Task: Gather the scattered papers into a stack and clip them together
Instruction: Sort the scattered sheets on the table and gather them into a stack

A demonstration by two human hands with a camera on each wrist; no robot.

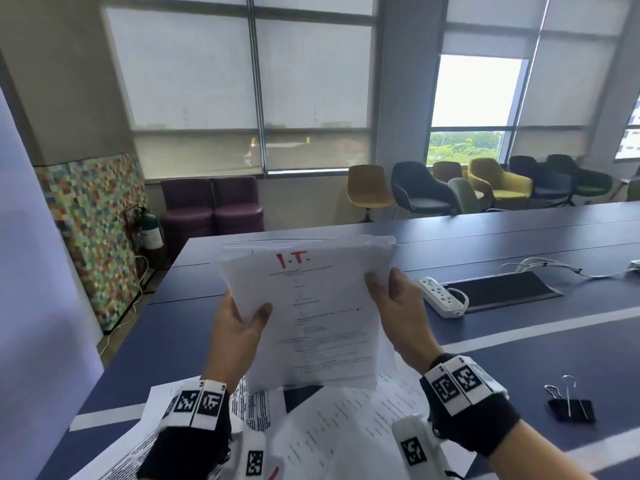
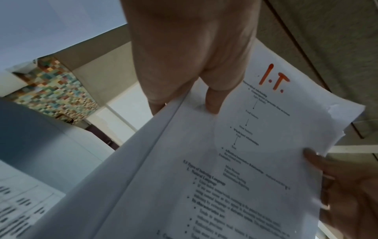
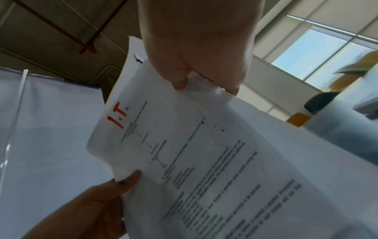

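Up above the blue table (image 1: 519, 341), a stack of papers (image 1: 311, 306) is being held: the left hand (image 1: 235, 327) is pinching its left edge, the right hand (image 1: 398, 306) is gripping its right edge. Red handwriting reading "I.T." is showing on the top sheet. Loose printed sheets (image 1: 346, 427) are lying beneath the stack, a black binder clip (image 1: 571, 408) is sitting to its right, and a white power strip (image 1: 441, 296) is lying further back.

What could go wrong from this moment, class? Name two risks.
The stack is held in the air by the left hand and right hand with uneven edges, so sheets could slip. Loose papers remain on the table and might be missed before the binder clip goes on.
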